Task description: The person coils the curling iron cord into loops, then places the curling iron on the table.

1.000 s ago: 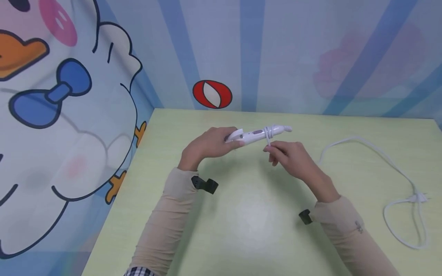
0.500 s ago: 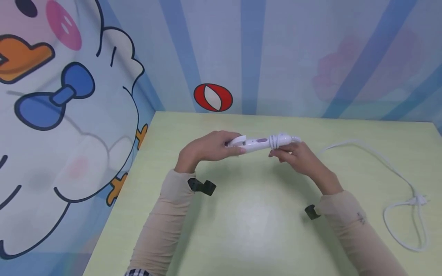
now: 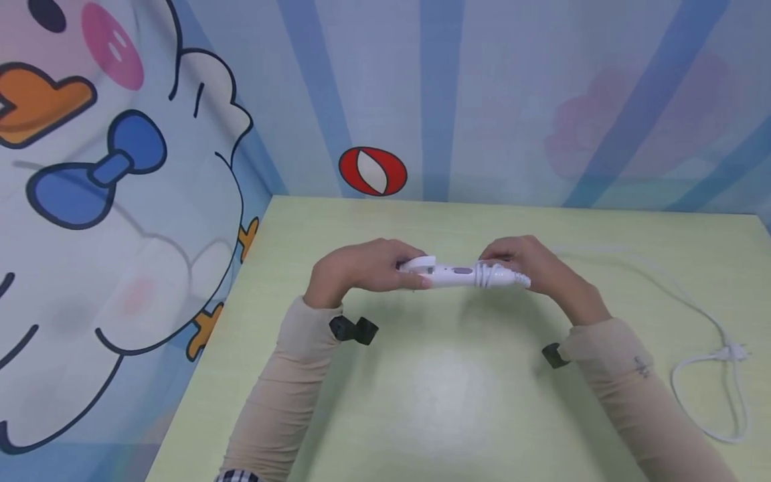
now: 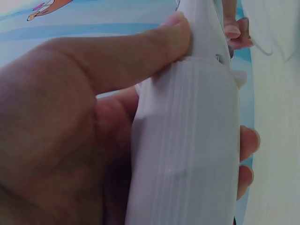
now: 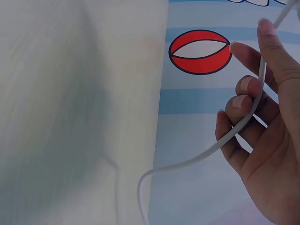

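Observation:
A white curling iron (image 3: 448, 276) with a purple button lies level in the air above the table. My left hand (image 3: 373, 264) grips it at its left part, thumb along the near side; in the left wrist view the fingers wrap round its broad white body (image 4: 197, 131). Turns of white power cord (image 3: 484, 275) circle the right end. My right hand (image 3: 530, 261) is at the far side of that end. In the right wrist view, the cord (image 5: 192, 161) crosses the curled fingers and is held against them by the thumb.
The loose cord (image 3: 699, 304) runs over the right side of the pale table (image 3: 446, 408) to a looped bundle with a plug (image 3: 731, 352). Behind stands a blue striped wall (image 3: 494, 100); a cartoon-printed wall (image 3: 138, 294) borders the left.
My right hand has carried the cord from the near side of the curling iron, round its right end, to the far side. The iron has come lower in view and turned level.

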Demonstrator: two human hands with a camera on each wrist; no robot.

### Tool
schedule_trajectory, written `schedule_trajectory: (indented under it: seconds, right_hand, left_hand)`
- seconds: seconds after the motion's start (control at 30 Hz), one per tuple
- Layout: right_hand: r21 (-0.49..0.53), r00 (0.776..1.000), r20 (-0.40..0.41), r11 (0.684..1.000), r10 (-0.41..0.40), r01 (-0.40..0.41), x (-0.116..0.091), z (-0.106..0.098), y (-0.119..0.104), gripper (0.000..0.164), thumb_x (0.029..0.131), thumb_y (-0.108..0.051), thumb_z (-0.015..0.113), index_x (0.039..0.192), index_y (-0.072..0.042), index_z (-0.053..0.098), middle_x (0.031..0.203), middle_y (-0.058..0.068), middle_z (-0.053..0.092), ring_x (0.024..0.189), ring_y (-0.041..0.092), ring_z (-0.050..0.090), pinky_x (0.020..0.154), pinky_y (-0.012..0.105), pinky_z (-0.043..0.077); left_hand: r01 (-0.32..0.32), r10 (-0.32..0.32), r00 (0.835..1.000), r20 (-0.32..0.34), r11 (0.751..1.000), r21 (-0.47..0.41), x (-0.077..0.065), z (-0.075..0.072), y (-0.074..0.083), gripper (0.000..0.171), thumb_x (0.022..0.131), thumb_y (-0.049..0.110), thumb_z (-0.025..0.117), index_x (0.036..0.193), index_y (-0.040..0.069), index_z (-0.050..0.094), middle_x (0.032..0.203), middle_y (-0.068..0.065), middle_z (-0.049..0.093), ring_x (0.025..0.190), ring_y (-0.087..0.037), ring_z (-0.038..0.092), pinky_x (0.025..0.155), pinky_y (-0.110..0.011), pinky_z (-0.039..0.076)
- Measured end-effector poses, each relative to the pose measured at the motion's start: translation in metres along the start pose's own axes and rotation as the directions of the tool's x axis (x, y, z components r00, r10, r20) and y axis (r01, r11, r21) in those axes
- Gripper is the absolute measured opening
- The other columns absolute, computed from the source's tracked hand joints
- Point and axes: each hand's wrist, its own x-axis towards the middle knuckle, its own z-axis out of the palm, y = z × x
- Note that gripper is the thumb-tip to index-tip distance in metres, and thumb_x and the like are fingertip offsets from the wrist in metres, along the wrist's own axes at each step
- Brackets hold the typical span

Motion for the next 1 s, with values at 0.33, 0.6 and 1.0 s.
schedule_trajectory:
  seconds: [0.33, 0.6, 1.0]
  right_hand:
    - [-0.145, 0.995, 0.093, 0.989, 0.042, -0.028, 0.009, -0.014, -0.012, 0.012, 0.085, -0.034, 0.065, 0.085, -0.023, 0.069, 0.08, -0.008, 0.06, 0.069, 0.009, 0.054, 0.064, 0.031, 0.044]
    - [-0.296, 0.996, 0.065, 0.954, 0.059, -0.038, 0.011, -0.018, -0.031, 0.014, 0.086, -0.031, 0.065, 0.086, -0.017, 0.067, 0.078, -0.007, 0.06, 0.066, 0.009, 0.053, 0.062, 0.03, 0.043]
    - [-0.377, 0.993, -0.036, 0.919, 0.115, -0.12, 0.01, -0.009, -0.059, 0.016, 0.089, -0.025, 0.061, 0.091, -0.011, 0.069, 0.075, -0.002, 0.062, 0.058, 0.012, 0.049, 0.054, 0.031, 0.04]
  left_hand:
    - [0.072, -0.078, 0.995, 0.058, 0.993, 0.092, 0.0, 0.006, 0.012, 0.033, 0.087, 0.043, 0.059, 0.114, 0.025, 0.059, 0.094, 0.005, 0.057, 0.084, -0.014, 0.052, 0.07, -0.03, 0.042]
    - [0.166, -0.171, 0.985, 0.019, 0.975, 0.146, 0.004, 0.013, 0.024, 0.031, 0.087, 0.042, 0.06, 0.111, 0.022, 0.059, 0.092, 0.004, 0.058, 0.081, -0.014, 0.053, 0.069, -0.031, 0.042]
    - [0.242, -0.23, 0.969, -0.091, 0.958, 0.156, 0.014, 0.017, 0.013, 0.033, 0.088, 0.043, 0.057, 0.114, 0.022, 0.054, 0.088, 0.002, 0.057, 0.076, -0.016, 0.054, 0.065, -0.032, 0.043]
